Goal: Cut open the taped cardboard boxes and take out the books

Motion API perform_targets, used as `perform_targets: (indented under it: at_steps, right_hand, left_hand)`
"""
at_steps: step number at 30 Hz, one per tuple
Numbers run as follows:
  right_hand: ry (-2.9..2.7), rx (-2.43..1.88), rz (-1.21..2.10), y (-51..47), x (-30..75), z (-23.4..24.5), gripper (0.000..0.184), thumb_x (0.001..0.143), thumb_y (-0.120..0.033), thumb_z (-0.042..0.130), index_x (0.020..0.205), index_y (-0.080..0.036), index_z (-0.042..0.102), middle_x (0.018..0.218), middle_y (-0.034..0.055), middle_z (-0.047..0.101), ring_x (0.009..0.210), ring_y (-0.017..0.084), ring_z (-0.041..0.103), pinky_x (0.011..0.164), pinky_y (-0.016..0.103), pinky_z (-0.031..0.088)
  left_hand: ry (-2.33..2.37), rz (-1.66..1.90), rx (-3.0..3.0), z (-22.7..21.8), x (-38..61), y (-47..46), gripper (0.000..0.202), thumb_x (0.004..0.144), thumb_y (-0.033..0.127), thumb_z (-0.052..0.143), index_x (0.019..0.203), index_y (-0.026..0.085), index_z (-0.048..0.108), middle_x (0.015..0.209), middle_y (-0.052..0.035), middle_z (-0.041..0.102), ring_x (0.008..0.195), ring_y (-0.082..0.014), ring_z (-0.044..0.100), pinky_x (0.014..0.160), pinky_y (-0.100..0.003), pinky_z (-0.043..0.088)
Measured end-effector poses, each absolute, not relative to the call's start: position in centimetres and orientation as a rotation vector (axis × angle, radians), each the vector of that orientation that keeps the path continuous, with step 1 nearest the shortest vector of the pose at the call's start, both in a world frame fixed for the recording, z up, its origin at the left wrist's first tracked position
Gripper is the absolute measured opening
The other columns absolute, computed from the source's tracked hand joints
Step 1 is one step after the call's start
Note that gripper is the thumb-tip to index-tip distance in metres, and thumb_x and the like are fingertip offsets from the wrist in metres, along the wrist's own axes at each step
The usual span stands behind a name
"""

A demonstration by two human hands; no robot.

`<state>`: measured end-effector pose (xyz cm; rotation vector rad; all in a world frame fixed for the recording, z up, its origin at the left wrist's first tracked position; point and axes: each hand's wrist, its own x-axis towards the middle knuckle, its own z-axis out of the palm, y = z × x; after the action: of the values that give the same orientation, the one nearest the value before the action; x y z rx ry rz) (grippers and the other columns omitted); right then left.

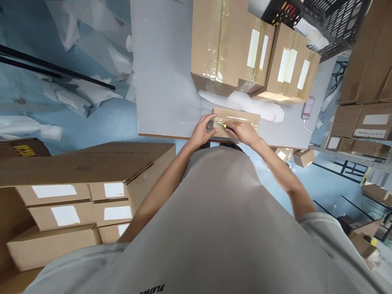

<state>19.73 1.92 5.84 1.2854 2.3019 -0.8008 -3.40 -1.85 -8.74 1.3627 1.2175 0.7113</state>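
A small taped cardboard box [237, 114] lies near the front edge of the grey table, close to my body. My left hand [202, 130] grips its left end, thumb on the near side and fingers at the far corner. My right hand [244, 131] is closed around a slim black-and-yellow tool [226, 126]. The tool's thin, dark tip points left over the clear tape on the box top. Whether the tip is a blade or a shaft is too small to tell.
Behind the small box stand a large taped carton [211, 41] and labelled cartons [284, 65]. A flat white sheet [260, 107] lies between. A black crate [339, 24] is at the back right. An open carton [153, 163] with several labelled boxes is at my left; shelved boxes [372, 120] are on the right.
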Motion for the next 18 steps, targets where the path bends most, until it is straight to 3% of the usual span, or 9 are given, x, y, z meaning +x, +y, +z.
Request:
perform_targets:
  at_steps: [5,10,14,18]
  right_hand:
    - [2.262,1.236,-0.740,3.2,19.0,6.3,0.045,0.124,-0.035,0.043,0.160,-0.022,0.067,0.140,0.0152,0.083,0.124,0.034,0.078,0.096,0.038,0.055]
    - [2.219,1.200,-0.716,3.9,18.8,6.8,0.047,0.124,-0.035,0.045,0.165,-0.023,0.063,0.149,0.0157,0.079,0.131,0.034,0.077,0.098,0.038,0.054]
    - [2.205,1.139,-0.682,4.6,18.0,7.0,0.049,0.124,-0.037,0.041,0.166,-0.023,0.061,0.145,0.0165,0.080,0.126,0.034,0.078,0.098,0.039,0.054]
    - [2.182,1.047,-0.647,5.4,16.0,7.3,0.049,0.120,-0.023,0.039,0.163,-0.017,0.062,0.143,0.0218,0.079,0.125,0.035,0.078,0.100,0.043,0.056]
  left_hand:
    - [1.177,0.738,1.285,-9.2,-3.3,-1.7,0.069,0.093,0.036,0.082,0.159,0.028,0.063,0.166,-0.0140,0.059,0.137,-0.0314,0.070,0.108,-0.044,0.067]
    - [1.145,0.754,1.282,-9.3,-3.3,-1.8,0.072,0.094,0.044,0.083,0.160,0.026,0.062,0.168,-0.0153,0.056,0.137,-0.0326,0.069,0.108,-0.045,0.067]
    - [1.149,0.752,1.285,-9.5,-3.3,-1.7,0.073,0.095,0.049,0.084,0.161,0.027,0.063,0.168,-0.0157,0.055,0.137,-0.0336,0.069,0.107,-0.046,0.067]
    - [1.172,0.743,1.292,-9.6,-3.3,-1.7,0.073,0.094,0.049,0.084,0.161,0.028,0.063,0.168,-0.0153,0.056,0.137,-0.0335,0.069,0.106,-0.045,0.067]
